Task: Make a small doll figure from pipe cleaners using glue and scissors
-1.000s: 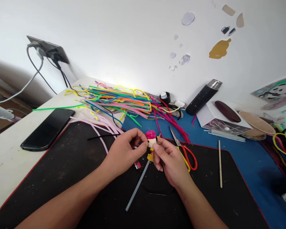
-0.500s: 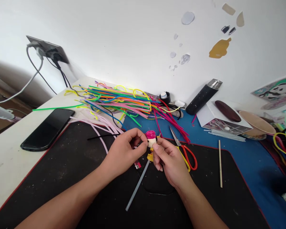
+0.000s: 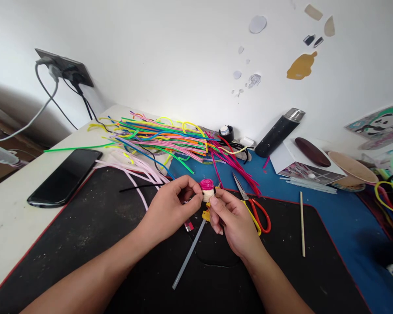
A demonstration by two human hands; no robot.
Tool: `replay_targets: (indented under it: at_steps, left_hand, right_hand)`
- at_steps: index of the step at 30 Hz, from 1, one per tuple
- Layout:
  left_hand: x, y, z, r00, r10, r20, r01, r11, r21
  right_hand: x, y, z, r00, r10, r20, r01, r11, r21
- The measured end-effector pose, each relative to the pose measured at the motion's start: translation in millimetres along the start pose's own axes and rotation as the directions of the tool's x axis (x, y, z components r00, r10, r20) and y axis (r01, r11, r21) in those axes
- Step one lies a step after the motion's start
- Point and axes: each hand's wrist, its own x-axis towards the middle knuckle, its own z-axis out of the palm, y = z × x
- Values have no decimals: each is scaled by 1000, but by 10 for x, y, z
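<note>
A small pipe-cleaner figure [image 3: 207,189], with a coiled pink top, a cream band and yellow below, is pinched between both hands above the black mat [image 3: 94,226]. My left hand [image 3: 170,209] grips it from the left with curled fingers. From the right, my right hand [image 3: 234,220] pinches it with thumb and fingers closed. A clear glue stick [image 3: 188,257] lies on the mat just under the hands. Red-and-yellow scissors [image 3: 253,207] lie right beside my right hand.
A big pile of coloured pipe cleaners [image 3: 170,139] lies behind the hands. A black phone [image 3: 63,176] rests at the left, a black flask [image 3: 280,131] and a white box [image 3: 306,168] at the right. A wooden stick [image 3: 302,222] lies on the mat.
</note>
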Motion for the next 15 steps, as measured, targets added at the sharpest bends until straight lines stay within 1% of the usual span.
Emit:
replay_targets:
  at_steps: [15]
  left_hand:
    - [-11, -25, 7, 1000, 8, 12, -8, 1000, -3]
  right_hand:
    - [16, 15, -30, 1000, -25, -10, 25, 1000, -5]
